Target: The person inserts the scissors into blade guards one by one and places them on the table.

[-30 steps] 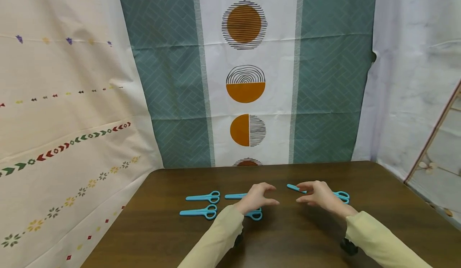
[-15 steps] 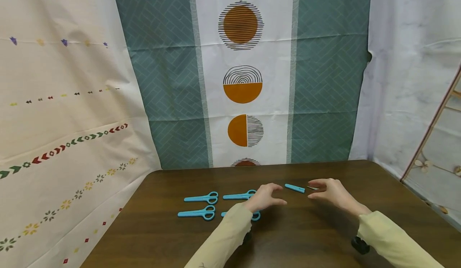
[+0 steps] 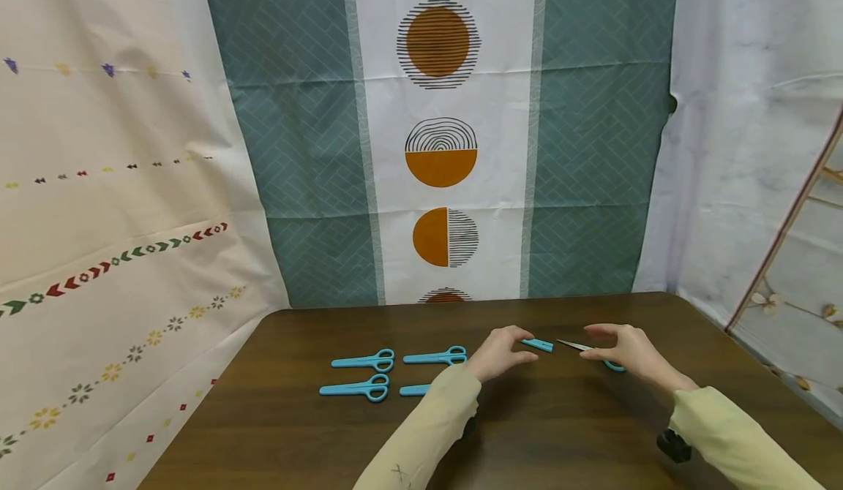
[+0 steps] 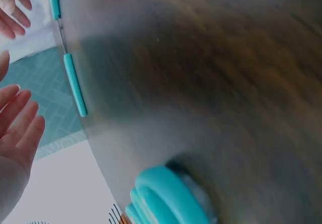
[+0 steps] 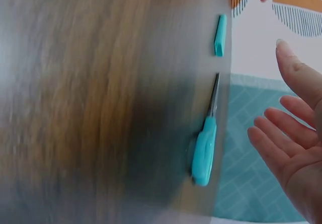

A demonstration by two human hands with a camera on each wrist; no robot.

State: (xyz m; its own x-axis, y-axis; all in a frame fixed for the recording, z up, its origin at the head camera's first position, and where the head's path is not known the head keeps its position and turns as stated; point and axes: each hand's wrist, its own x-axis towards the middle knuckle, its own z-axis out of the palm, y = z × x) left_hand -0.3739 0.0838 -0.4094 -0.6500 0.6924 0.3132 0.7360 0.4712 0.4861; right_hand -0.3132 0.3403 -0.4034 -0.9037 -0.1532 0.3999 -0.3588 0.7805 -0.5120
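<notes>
My left hand (image 3: 499, 355) hovers over the table with thumb and fingers apart, just left of a light-blue blade cover (image 3: 541, 345). Nothing is in its grasp. To the right of the cover lies a pair of scissors (image 3: 574, 345) with the pointed metal blades bare. My right hand (image 3: 628, 351) is held above these scissors, fingers spread from the thumb, and hides part of the handles in the head view. In the right wrist view the blue handles (image 5: 204, 153) and the separate cover (image 5: 220, 35) lie in line, a short gap between them.
Several more blue scissors with covered blades lie to the left, among them one pair (image 3: 364, 362) at the back left and another pair (image 3: 356, 389) in front. My left forearm partly hides a front pair (image 3: 413, 390). Patterned cloths hang behind the brown table (image 3: 566, 439).
Both hands have moved to the right, staying open. The right hand has uncovered the bare blades, while the left hand now overlaps the end of the blade cover. The scissors appear unmoved.
</notes>
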